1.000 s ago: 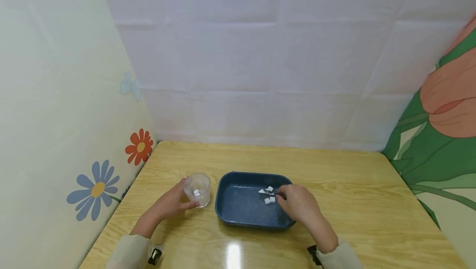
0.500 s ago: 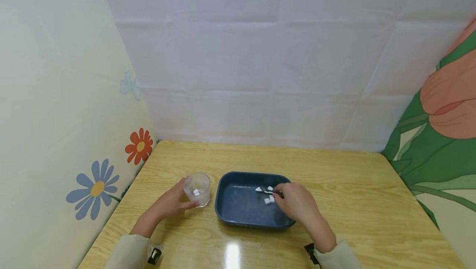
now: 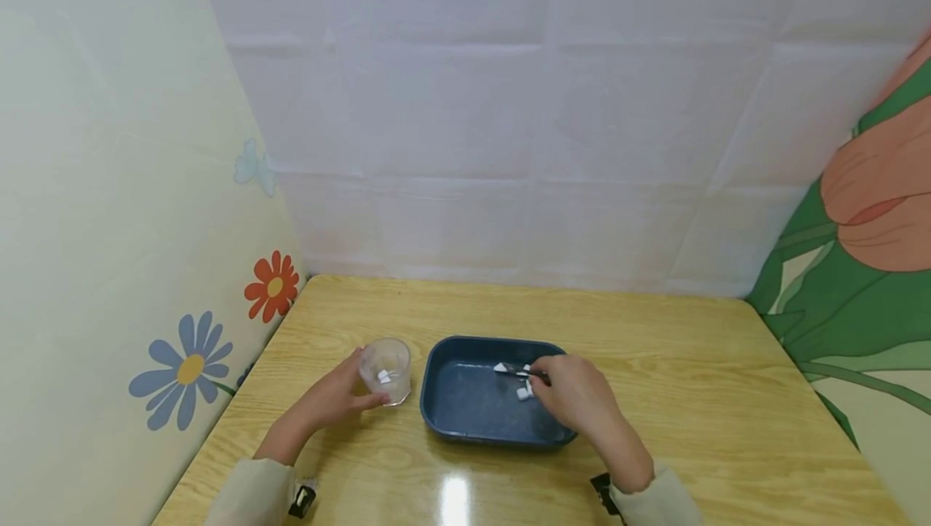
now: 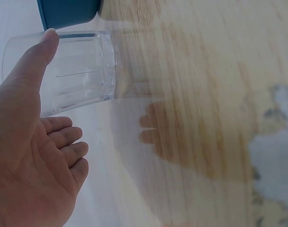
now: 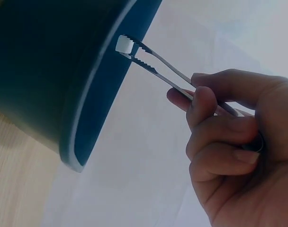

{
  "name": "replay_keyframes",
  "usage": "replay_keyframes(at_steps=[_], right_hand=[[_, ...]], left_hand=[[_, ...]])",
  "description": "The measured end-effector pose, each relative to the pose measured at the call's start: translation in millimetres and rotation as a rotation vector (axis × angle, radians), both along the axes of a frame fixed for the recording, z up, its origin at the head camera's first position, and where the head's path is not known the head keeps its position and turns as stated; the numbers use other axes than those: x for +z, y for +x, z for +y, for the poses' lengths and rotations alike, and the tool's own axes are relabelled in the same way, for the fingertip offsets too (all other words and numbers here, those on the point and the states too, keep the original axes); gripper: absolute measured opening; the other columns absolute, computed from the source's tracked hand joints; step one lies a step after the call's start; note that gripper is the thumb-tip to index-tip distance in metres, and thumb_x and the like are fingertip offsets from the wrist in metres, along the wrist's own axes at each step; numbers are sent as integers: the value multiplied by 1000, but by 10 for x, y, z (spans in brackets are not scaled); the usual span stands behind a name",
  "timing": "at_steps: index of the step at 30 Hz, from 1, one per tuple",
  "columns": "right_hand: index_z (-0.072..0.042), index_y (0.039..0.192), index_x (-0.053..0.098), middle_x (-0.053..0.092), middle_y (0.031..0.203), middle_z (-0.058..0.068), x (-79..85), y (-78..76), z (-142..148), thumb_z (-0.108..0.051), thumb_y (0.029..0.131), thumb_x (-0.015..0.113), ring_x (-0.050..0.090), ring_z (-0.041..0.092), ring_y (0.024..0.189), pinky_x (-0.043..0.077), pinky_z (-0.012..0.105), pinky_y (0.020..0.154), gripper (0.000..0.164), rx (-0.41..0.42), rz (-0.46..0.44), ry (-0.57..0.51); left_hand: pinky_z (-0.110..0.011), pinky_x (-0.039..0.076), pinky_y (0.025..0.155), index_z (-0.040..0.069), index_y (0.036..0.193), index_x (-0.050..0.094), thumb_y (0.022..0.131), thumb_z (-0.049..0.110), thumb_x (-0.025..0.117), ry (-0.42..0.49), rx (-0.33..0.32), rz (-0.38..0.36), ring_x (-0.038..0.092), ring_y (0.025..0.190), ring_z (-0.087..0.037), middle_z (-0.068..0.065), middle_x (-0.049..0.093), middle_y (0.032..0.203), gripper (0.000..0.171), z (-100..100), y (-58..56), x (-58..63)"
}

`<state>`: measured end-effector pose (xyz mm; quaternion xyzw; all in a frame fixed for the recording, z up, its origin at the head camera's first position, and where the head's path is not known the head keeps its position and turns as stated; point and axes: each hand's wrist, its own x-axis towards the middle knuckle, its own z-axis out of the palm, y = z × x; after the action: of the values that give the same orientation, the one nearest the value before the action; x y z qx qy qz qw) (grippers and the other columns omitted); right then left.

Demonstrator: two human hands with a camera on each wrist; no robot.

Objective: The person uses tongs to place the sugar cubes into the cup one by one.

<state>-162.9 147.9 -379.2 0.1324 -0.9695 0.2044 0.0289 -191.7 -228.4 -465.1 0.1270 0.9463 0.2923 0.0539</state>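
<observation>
1. Right hand (image 5: 238, 142) pinches the metal tweezers (image 5: 165, 80) near the back, presumably keeping bulky fingers away from something tiny.
2. And there it is: one white cube (image 5: 124, 44) caught between the tips, gap narrowed to its width, above the blue tray (image 3: 465, 401).
3. Serrated inner edges look just right for biting a smooth-sided block.
4. Over to the left hand (image 3: 334, 398), curved round the glass (image 3: 396, 389), thumb along one side, likely to steady a light vessel on the table (image 3: 655, 348).
5. Clear, straight-walled, thick-based, that glass, with something white (image 3: 384, 376) inside.
6. Loose white cubes (image 3: 523, 393) sit by the right hand, the tray's raised, rounded rim probably penning them in; wood grain runs beneath everything.
</observation>
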Motion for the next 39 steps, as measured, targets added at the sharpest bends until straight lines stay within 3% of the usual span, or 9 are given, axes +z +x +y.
replay_keyframes(at_steps=[14,39], right_hand=[[-15,91,74,70,84,-3,43,10,-68,-21,84,68,61,8,68,49,26,57,11,26,49,5],[-13,93,74,70,80,-4,119,19,-163,-20,84,68,55,0,59,47,21,52,12,61,79,-31]], left_hand=[[-56,29,107,8,146,27,72,56,72,-5,3,3,27,137,-37,-16,36,146,99,-3,7,-1],[-57,28,107,8,147,25,72,55,72,2,14,-20,26,137,-38,-19,32,147,100,5,0,-6]])
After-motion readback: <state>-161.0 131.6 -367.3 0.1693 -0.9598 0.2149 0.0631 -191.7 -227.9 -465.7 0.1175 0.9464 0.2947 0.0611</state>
